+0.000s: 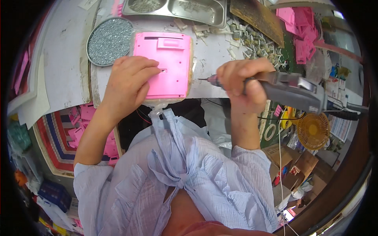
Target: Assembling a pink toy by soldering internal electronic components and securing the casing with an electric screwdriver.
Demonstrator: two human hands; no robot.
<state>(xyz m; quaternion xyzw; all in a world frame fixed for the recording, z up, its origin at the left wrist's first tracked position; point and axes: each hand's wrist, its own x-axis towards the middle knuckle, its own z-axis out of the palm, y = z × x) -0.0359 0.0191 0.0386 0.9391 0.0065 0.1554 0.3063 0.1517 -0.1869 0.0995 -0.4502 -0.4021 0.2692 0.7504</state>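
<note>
A pink plastic casing lies on a padded, film-wrapped block at the table's front edge. Its upper face has a raised rectangular part, a small slot and several holes. My left hand rests on the casing's left side, fingers stretched out and the fingertips near the slot. My right hand is wrapped round a grey power screwdriver, held level to the right of the casing. Its thin bit points left and stops short of the casing, touching nothing.
A round dish of small screws stands behind my left hand. Farther back is a two-compartment steel tray. Small metal and white parts lie loose at the back right, beside a wooden board. Pink pieces fill a striped basket at lower left.
</note>
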